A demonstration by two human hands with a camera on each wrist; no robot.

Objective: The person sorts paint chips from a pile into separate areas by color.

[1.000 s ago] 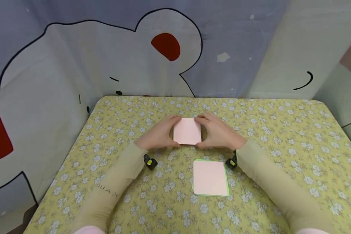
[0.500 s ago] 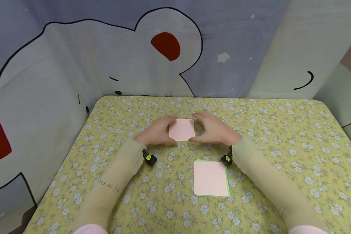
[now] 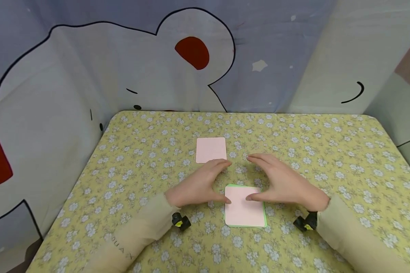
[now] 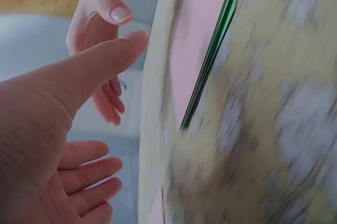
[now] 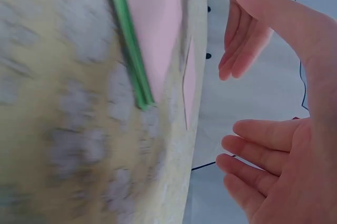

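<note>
Free gap between the hands

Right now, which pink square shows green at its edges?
The near pink square, with green beneath its pink top; the far pink square shows no green.

Cartoon-print backdrop behind floral-covered table

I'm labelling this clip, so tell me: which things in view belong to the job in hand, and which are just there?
Seemingly part of the job:
- left hand
- right hand
- green-edged pink stack between them
- single pink square farther back

Just there:
- floral tablecloth
- cartoon-print backdrop
- black wrist devices
</note>
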